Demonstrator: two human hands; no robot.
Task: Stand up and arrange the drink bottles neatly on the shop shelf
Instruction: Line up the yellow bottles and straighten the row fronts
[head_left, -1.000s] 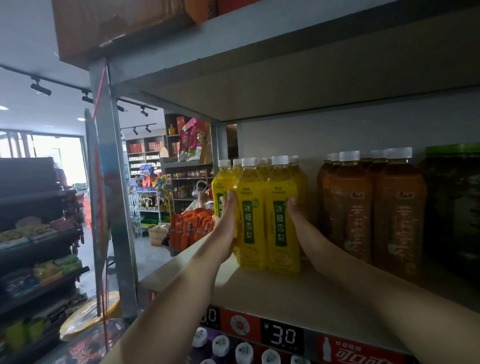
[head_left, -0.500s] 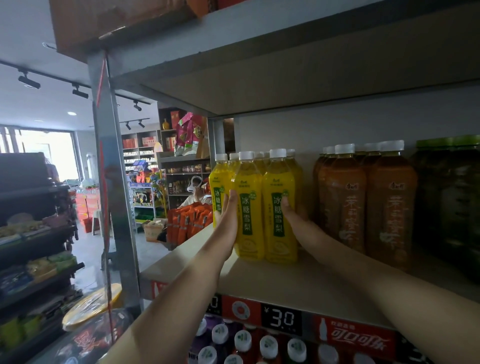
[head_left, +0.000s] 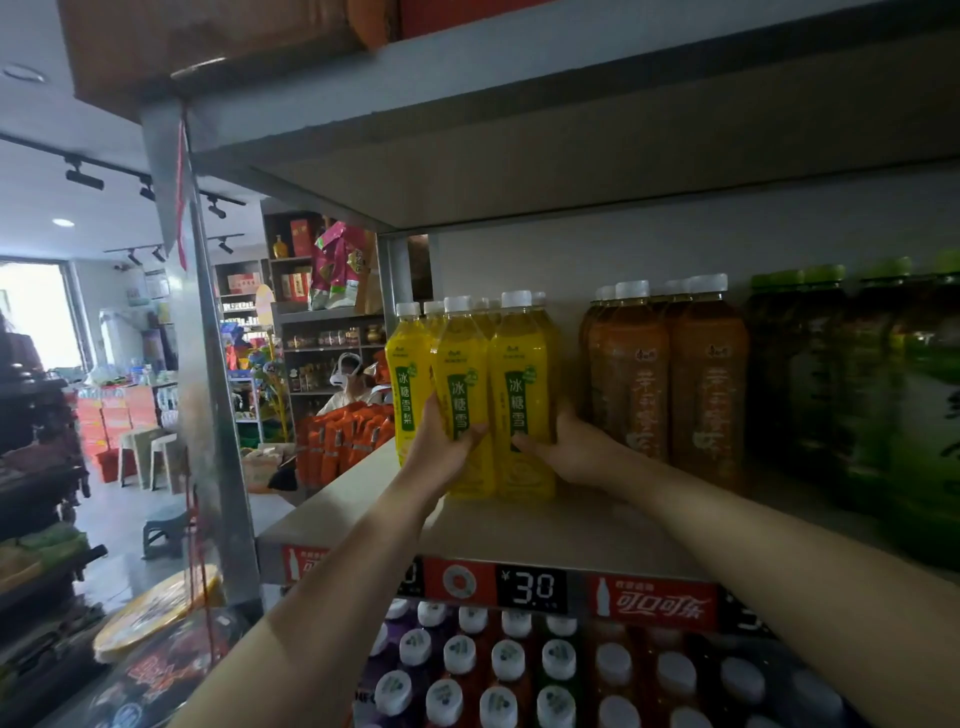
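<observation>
The shelf (head_left: 571, 525) carries upright rows: green bottles (head_left: 883, 395) far right, brown bottles (head_left: 670, 384) in the middle, yellow bottles (head_left: 488, 395) at its left end. The left hand (head_left: 441, 447) grips the front-left yellow bottle, the right hand (head_left: 571, 447) the front-right one. Best to press both inward together, low on the bodies, keeping labels forward and bases flat.
</observation>
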